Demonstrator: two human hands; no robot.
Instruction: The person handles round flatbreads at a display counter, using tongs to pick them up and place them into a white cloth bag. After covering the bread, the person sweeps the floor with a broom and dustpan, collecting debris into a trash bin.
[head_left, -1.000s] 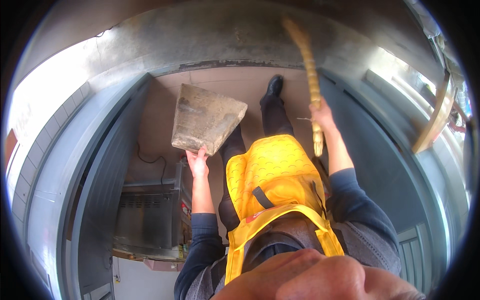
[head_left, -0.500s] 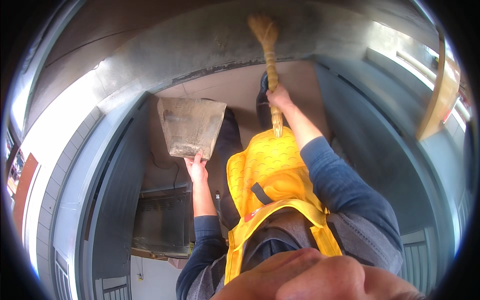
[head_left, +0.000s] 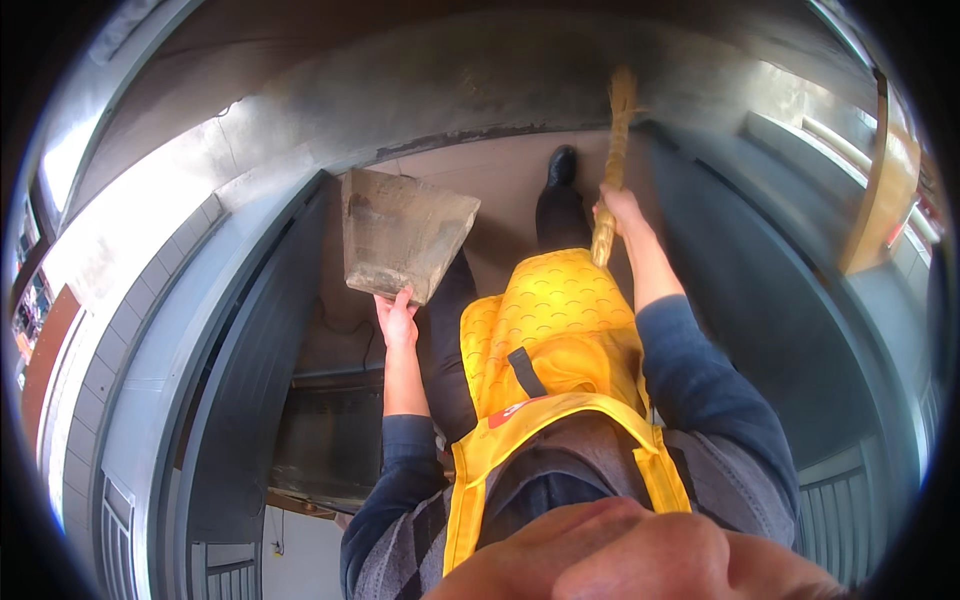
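A worn grey-brown dustpan [head_left: 412, 230] is held up at the left, its wide end pointing away from me. My left hand [head_left: 397, 318] is closed on its near end, thumb on top and the other fingers mostly hidden beneath. On the right my right hand [head_left: 622, 207] grips the handle of a straw whisk broom [head_left: 613, 165]. The broom's bristles point away toward the far wall, and its butt end comes down beside my yellow apron [head_left: 570, 290]. Dustpan and broom are apart from each other.
Grey-blue cabinet doors [head_left: 250, 380] stand on the left, with another dark panel [head_left: 750, 270] on the right. A stained wall [head_left: 440, 90] closes off the far side above the pinkish floor [head_left: 480, 160]. My black shoe [head_left: 562, 165] is between the tools. A dark appliance [head_left: 325, 430] sits low left.
The broom has moved right and its bristles have come lower in view. The dustpan has shifted slightly right and up, tilting a little. Both hands keep their hold.
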